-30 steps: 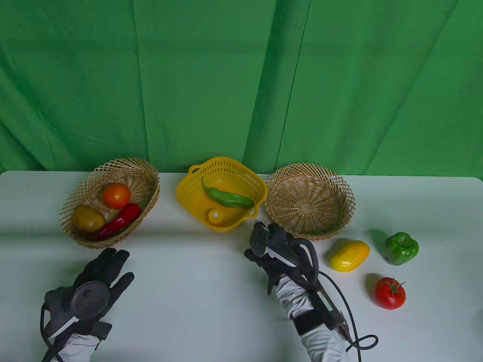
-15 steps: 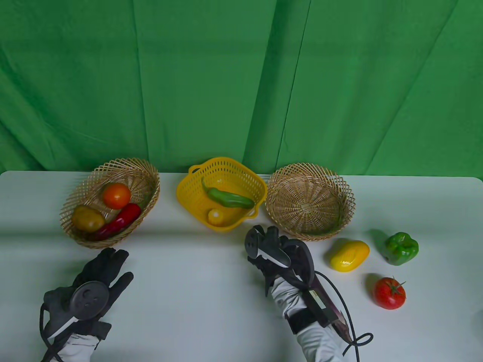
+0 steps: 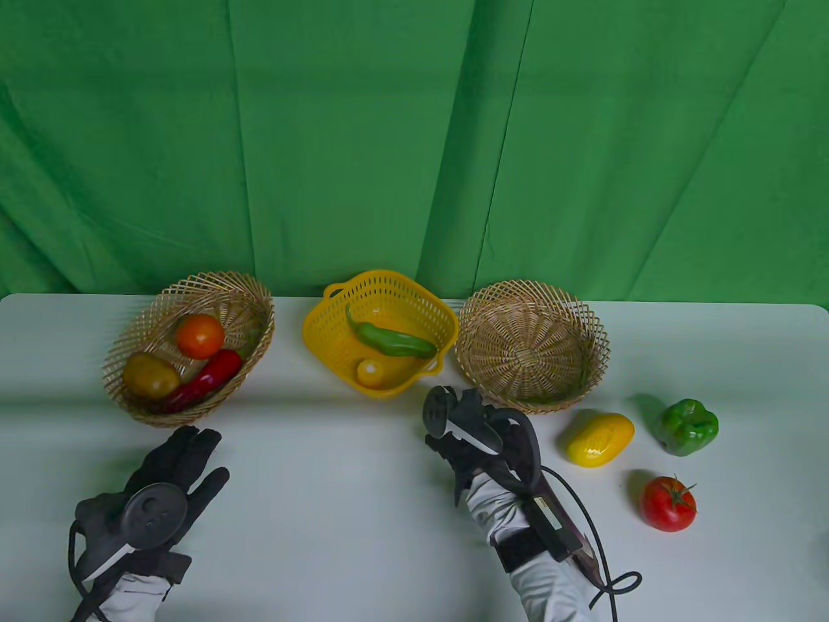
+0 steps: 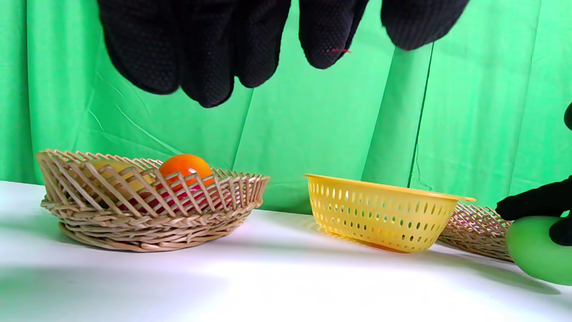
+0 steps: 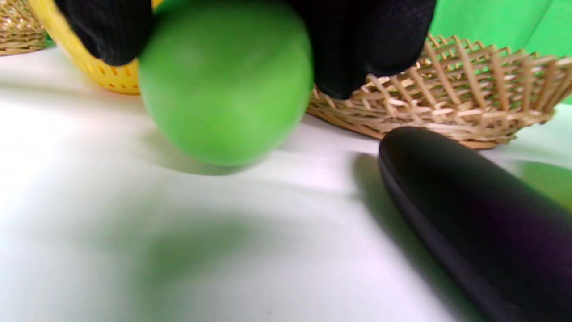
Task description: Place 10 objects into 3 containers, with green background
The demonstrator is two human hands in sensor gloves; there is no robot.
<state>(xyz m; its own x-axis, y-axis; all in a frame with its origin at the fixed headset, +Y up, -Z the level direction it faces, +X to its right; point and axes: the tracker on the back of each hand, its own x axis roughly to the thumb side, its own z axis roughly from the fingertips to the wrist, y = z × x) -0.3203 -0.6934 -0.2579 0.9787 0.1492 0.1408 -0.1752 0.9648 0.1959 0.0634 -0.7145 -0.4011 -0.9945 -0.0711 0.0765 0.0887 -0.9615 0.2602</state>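
My right hand (image 3: 447,440) grips a round green fruit (image 5: 225,85) low over the white table, just in front of the yellow plastic basket (image 3: 388,278). The fruit is hidden under the hand in the table view and shows in the left wrist view (image 4: 536,255). My left hand (image 3: 188,453) hovers open and empty in front of the left wicker basket (image 3: 252,304). That basket holds an orange tomato (image 3: 200,335), a brownish potato (image 3: 150,374) and a red chili (image 3: 207,379). The yellow basket holds a green chili (image 3: 395,340) and a small yellow piece (image 3: 370,372). The right wicker basket (image 3: 531,350) holds nothing.
A dark purple eggplant (image 5: 469,214) lies on the table right beside my right wrist. A yellow mango (image 3: 600,440), a green bell pepper (image 3: 690,426) and a red tomato (image 3: 669,503) lie at the right. A green curtain hangs behind the table.
My right hand has shifted slightly left and turned a little. The left hand and everything else have stayed put.
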